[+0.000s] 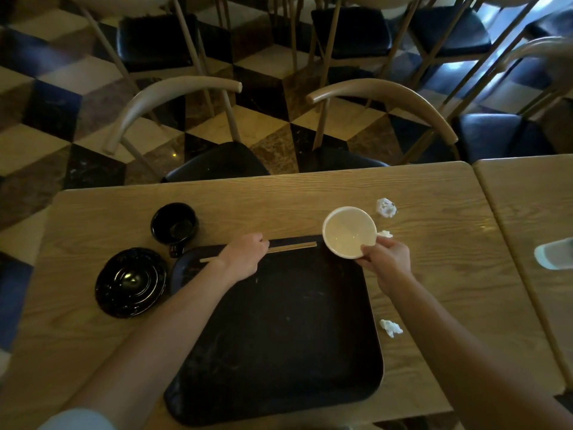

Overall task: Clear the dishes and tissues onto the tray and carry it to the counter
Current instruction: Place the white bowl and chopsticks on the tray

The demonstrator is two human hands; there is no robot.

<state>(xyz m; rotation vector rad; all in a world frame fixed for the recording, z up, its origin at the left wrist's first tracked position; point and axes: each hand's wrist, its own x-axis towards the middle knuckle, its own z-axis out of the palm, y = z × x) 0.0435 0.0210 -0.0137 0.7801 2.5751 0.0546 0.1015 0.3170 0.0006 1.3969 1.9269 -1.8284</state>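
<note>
Gripping the near rim of the white bowl (pixel 349 232), the right hand (pixel 386 260) holds it just over the far right corner of the black tray (pixel 279 336), thumb on the lip and the rest of the fingers underneath, as far as can be seen. The left hand (pixel 245 256) is closed around a pair of chopsticks (pixel 291 247), which lie along the tray's far edge with their tips pointing toward the bowl.

To do this step well, I would lower the bowl flat onto the tray's far right area and let go only once its base sits level, keeping it off the raised rim so it cannot tip. The chopsticks are best laid inside the rim, parallel to an edge, so they do not roll during the carry.

Left of the left hand, on the worktop (pixel 434 193), sit a black cup (pixel 174 224), a small black dish (pixel 186 268) partly hidden by the forearm, and a black ridged plate (pixel 131 282) furthest out. Around the right hand lie 3 crumpled tissues: one (pixel 386 207) beyond the bowl, one (pixel 385 234) touching the bowl's right side by the fingers, one (pixel 391 328) beside the tray's right edge under the forearm.
</note>
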